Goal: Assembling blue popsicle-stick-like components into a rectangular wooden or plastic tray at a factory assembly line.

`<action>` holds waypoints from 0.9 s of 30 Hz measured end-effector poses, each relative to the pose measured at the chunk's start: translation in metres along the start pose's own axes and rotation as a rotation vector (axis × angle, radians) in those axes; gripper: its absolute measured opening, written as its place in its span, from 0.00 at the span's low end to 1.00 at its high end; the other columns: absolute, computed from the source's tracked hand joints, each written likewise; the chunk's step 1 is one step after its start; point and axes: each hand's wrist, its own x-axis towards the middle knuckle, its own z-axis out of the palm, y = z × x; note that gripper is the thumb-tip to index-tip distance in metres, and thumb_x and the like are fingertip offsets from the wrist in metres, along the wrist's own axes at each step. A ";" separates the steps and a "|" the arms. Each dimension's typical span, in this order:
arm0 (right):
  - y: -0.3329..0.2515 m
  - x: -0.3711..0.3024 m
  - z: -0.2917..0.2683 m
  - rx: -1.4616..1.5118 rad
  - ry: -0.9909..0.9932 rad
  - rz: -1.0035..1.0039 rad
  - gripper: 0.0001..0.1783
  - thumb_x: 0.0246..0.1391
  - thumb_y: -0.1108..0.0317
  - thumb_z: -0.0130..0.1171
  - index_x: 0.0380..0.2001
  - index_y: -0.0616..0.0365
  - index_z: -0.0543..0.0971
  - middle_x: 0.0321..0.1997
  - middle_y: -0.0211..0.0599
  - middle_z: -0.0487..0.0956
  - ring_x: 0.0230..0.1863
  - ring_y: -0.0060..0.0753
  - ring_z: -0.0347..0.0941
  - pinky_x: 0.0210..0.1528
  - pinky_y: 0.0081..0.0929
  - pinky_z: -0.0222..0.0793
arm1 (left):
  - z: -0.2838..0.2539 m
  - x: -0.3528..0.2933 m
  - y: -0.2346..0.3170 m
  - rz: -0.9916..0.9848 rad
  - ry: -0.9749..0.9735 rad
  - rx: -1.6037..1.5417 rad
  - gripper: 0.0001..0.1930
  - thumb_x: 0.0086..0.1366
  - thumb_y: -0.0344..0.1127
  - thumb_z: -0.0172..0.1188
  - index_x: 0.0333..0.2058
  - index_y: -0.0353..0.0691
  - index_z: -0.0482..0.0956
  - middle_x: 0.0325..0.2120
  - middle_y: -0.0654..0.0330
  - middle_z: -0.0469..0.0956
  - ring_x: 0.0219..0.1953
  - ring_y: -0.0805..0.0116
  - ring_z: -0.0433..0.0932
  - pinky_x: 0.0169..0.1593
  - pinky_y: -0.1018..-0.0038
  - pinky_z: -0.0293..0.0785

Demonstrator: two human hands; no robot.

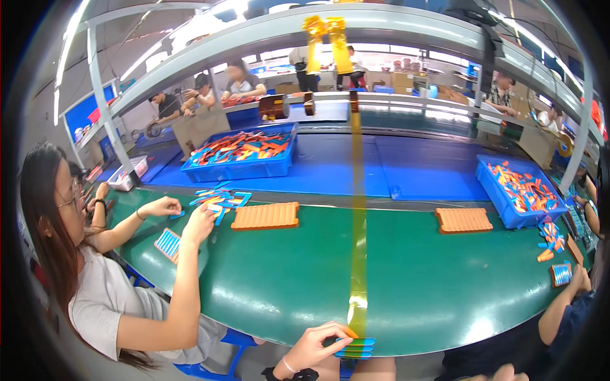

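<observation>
My left hand [318,345] is at the near edge of the green table, its thumb and fingers closed around a small orange-ended strip [348,331]. Right beside the fingertips, several blue strips [362,348] lie in a row across the lower end of a long amber transparent tape [358,267]. That tape hangs from a roll [354,101] on the overhead bar and runs down to the table's edge. At the lower edge, part of what looks like my right hand [501,373] shows, blurred and cut off; its fingers cannot be made out.
Two ridged orange trays [265,216] [464,220] sit on the green table [305,273]. Blue bins of orange and blue strips [238,166] [524,209] stand behind. A co-worker [105,267] works at left, another person's hand [577,279] at right.
</observation>
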 end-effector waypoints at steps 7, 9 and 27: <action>0.012 0.004 -0.002 -0.034 -0.072 0.224 0.13 0.48 0.65 0.55 0.29 0.55 0.62 0.38 0.39 0.62 0.35 0.39 0.60 0.33 0.32 0.60 | 0.000 0.000 -0.005 0.019 0.015 -0.012 0.04 0.55 0.28 0.55 0.26 0.33 0.74 0.32 0.58 0.76 0.34 0.69 0.73 0.38 0.77 0.68; 0.020 0.000 -0.015 -0.059 -0.127 0.308 0.13 0.49 0.64 0.53 0.32 0.53 0.60 0.41 0.39 0.61 0.37 0.39 0.59 0.36 0.33 0.58 | 0.000 0.000 -0.004 0.007 0.002 -0.005 0.04 0.55 0.27 0.55 0.26 0.33 0.73 0.33 0.57 0.76 0.35 0.69 0.73 0.39 0.77 0.69; 0.074 -0.056 -0.112 0.205 -1.269 0.878 0.27 0.57 0.59 0.39 0.59 0.42 0.48 0.62 0.41 0.50 0.61 0.41 0.46 0.61 0.43 0.39 | -0.002 0.001 0.022 0.000 0.065 -0.067 0.05 0.53 0.28 0.56 0.27 0.32 0.73 0.28 0.56 0.74 0.31 0.65 0.73 0.36 0.76 0.68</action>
